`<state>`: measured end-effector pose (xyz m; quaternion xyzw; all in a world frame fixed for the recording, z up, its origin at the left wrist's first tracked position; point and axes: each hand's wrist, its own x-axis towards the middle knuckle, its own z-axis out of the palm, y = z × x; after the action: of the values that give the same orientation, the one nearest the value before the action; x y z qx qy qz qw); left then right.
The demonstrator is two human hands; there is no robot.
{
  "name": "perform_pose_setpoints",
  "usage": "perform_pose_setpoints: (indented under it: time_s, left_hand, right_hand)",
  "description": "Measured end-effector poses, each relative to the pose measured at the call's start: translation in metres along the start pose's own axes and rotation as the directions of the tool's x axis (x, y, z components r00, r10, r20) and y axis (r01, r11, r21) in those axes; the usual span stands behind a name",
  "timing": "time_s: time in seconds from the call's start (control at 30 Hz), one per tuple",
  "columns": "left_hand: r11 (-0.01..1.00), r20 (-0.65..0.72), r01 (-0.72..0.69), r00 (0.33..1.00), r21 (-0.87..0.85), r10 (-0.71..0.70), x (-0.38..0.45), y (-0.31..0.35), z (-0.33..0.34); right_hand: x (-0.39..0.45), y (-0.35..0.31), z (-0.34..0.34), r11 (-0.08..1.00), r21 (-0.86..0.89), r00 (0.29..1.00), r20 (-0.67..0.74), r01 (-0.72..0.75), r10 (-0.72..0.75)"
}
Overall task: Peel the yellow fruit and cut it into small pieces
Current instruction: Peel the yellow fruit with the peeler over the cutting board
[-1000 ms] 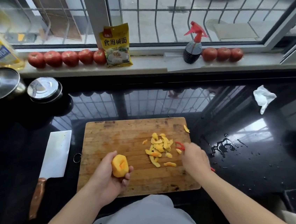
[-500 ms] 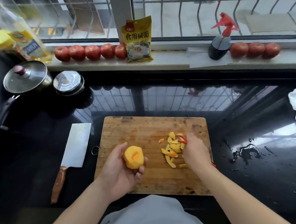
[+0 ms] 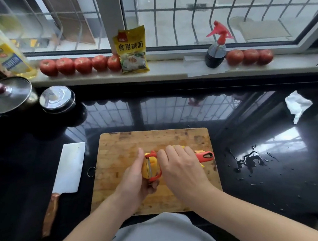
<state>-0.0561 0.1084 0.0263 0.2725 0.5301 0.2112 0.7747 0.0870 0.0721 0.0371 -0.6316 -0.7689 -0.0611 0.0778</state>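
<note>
Peeler now on fruit, mid-board.

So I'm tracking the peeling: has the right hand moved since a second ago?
Yes. The right hand has left the board's right edge and moved left, bringing the peeler onto the fruit in the left hand.

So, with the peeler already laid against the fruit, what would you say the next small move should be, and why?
Probably one short peeler stroke along the fruit. The left hand holds the fruit over the cutting board, and the right hand has the red peeler with its blade across it. The cleaver lies untouched beside the board, so cutting likely waits.
</note>
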Motion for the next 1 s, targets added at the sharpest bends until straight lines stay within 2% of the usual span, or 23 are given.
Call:
perform_pose_setpoints:
  time_s: [0.13, 0.33, 0.43, 0.53, 0.6, 0.67, 0.73, 0.87, 1.0]
  left_hand:
    - [0.998, -0.061, -0.061, 0.996, -0.001, 0.061, -0.001, -0.002, 0.006]
    - [0.984, -0.094, -0.157, 0.982, 0.081, 0.164, -0.006, -0.003, 0.007]
    - [0.978, -0.067, -0.191, 0.978, 0.079, 0.196, -0.012, 0.003, 0.008]
    - [0.997, 0.034, -0.073, 0.997, -0.013, 0.074, -0.016, 0.015, 0.008]
    - [0.995, 0.103, 0.034, 0.994, -0.090, -0.025, -0.017, 0.019, 0.005]
    - [0.983, 0.153, 0.113, 0.984, -0.144, -0.091, -0.016, 0.021, 0.000]
    - [0.968, 0.211, 0.173, 0.969, -0.184, -0.133, -0.014, 0.021, -0.006]
    - [0.952, 0.295, 0.247, 0.937, -0.184, -0.186, -0.007, 0.018, -0.013]
    - [0.948, 0.320, 0.299, 0.913, -0.109, -0.252, -0.004, 0.015, -0.013]
  right_hand:
    - [0.001, -0.004, -0.005, 0.998, -0.020, 0.998, -0.011, -0.066, 0.066]
    - [0.001, 0.008, 0.004, 0.995, -0.068, 0.997, -0.030, -0.068, 0.067]
    - [-0.001, 0.032, 0.024, 0.982, -0.156, 0.990, 0.081, -0.105, 0.118]
    - [-0.002, 0.061, 0.040, 0.946, -0.216, 0.944, 0.174, -0.243, 0.282]
    - [-0.001, 0.074, 0.043, 0.926, -0.247, 0.909, 0.239, -0.284, 0.342]
    - [-0.002, 0.077, 0.042, 0.944, -0.228, 0.909, 0.290, -0.239, 0.300]
    - [-0.005, 0.074, 0.037, 0.972, -0.146, 0.938, 0.269, -0.186, 0.220]
    - [-0.005, 0.064, 0.017, 1.000, 0.019, 0.999, 0.030, -0.018, 0.018]
    - [0.002, 0.049, -0.006, 0.982, 0.031, 0.982, -0.047, 0.184, -0.182]
